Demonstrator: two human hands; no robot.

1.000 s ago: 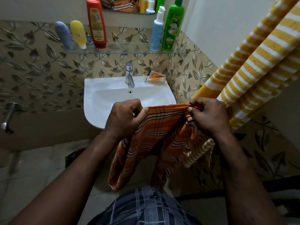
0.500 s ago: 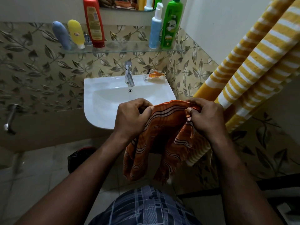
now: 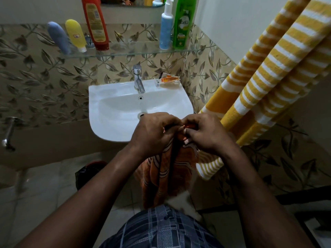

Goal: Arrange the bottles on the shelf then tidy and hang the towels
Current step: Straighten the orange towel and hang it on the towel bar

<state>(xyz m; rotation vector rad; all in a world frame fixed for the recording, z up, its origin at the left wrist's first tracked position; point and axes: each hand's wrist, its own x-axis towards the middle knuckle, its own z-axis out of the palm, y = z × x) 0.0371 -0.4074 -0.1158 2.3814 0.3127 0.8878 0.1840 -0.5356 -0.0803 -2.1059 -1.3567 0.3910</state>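
Your left grip (image 3: pixel 154 133) and right grip (image 3: pixel 207 135) meet knuckle to knuckle over the front rim of the sink (image 3: pixel 114 111). Both are clenched on the bunched top edge of the orange towel (image 3: pixel 172 172), which is pinched between them. The rest of that towel hangs folded between your forearms, down toward your checked shorts (image 3: pixel 161 230). The yellow towel (image 3: pixel 268 68) hangs by the wall on your right, its lower end just behind your right wrist. On the glass shelf (image 3: pixel 134 51) above the sink, a grey-blue tube (image 3: pixel 58 37) and a yellow tube (image 3: pixel 75 34) stand cap-down beside a red bottle (image 3: pixel 95 22) at the left. A blue pump bottle (image 3: pixel 166 31) and a green bottle (image 3: pixel 183 22) stand side by side at the right. An orange sachet (image 3: pixel 168 80) lies beside the tap (image 3: pixel 138 79).
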